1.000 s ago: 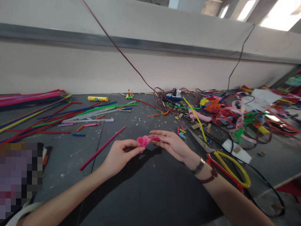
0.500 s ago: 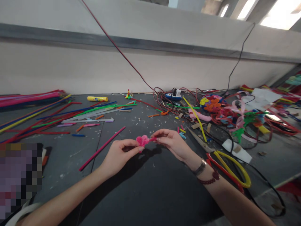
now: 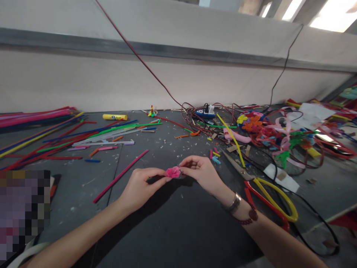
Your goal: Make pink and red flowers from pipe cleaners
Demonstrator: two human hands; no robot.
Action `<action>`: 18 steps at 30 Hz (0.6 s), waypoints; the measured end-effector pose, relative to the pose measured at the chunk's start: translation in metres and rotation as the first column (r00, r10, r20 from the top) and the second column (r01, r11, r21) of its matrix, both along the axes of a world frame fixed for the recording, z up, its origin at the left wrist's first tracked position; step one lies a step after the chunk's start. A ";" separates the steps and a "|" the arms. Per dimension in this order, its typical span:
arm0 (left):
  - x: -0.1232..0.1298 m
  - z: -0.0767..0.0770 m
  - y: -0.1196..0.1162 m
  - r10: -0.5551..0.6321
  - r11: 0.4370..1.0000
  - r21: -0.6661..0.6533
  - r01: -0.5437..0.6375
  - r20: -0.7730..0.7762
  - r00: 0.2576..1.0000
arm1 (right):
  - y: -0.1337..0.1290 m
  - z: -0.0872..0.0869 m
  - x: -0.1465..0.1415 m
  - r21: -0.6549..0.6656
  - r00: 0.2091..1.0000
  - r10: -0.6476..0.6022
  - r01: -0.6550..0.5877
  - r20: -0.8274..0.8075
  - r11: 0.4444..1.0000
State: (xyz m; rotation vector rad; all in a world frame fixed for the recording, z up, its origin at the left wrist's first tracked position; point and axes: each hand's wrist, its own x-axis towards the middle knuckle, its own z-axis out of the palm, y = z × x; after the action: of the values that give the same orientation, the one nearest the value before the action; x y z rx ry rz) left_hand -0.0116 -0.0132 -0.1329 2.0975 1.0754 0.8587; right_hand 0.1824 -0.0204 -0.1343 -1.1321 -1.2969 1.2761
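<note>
Between my two hands is a small pink pipe-cleaner flower point(image 3: 173, 172), held above the dark table. My left hand point(image 3: 143, 185) pinches its left edge between thumb and fingertips. On the other side, my right hand point(image 3: 203, 172) has thumb and forefinger closed on the flower's right edge. The fingertips partly cover the petals. A straight magenta pipe cleaner point(image 3: 121, 176) lies left of the flower. Scissors point(image 3: 252, 178) with one yellow and one red handle rest to the right, beside my right wrist.
Loose coloured pipe cleaners point(image 3: 106, 132) spread over the table's left side. A yellow glue stick point(image 3: 115, 117) lies near the wall point(image 3: 117, 82). Tangled wires surround a blue-and-white power strip point(image 3: 205, 112). Finished colourful flowers point(image 3: 252, 123) pile up at the right, with a yellow pipe cleaner point(image 3: 232, 136) nearby.
The flower has tilted and shifted slightly right. My right hand has closed in on it, and the pink strand that stretched between flower and right fingertips no longer shows.
</note>
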 end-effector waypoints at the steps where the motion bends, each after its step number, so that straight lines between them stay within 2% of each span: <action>1: 0.000 0.000 0.000 -0.011 1.000 0.015 0.011 0.002 1.000 | -0.001 0.001 -0.001 -0.009 1.000 0.009 -0.009 -0.013 1.000; 7: -0.001 0.004 0.001 -0.007 0.995 0.102 0.012 -0.052 0.999 | -0.005 0.006 -0.002 -0.037 0.999 0.034 -0.033 0.034 0.999; 10: 0.001 0.005 -0.001 -0.069 0.995 0.070 0.073 -0.047 0.996 | -0.006 0.008 -0.002 -0.054 0.997 0.070 -0.068 0.037 0.996; 13: 0.002 0.004 -0.002 -0.101 0.995 0.017 0.102 -0.004 0.995 | -0.006 0.008 -0.001 -0.072 0.992 0.109 -0.113 -0.064 0.991; 16: 0.002 0.002 -0.003 -0.050 0.998 -0.031 0.053 0.081 0.995 | -0.006 0.007 -0.002 -0.060 0.980 0.132 -0.142 -0.150 0.988; 18: 0.002 0.002 -0.003 -0.011 0.999 -0.042 0.017 0.140 0.990 | -0.007 0.006 -0.003 -0.019 0.980 0.164 -0.167 -0.109 0.986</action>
State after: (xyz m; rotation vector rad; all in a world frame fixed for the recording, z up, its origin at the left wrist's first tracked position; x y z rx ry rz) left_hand -0.0101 -0.0161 -0.1311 1.9756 0.9956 0.9530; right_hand 0.1789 -0.0277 -0.1284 -0.9766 -1.3181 1.4617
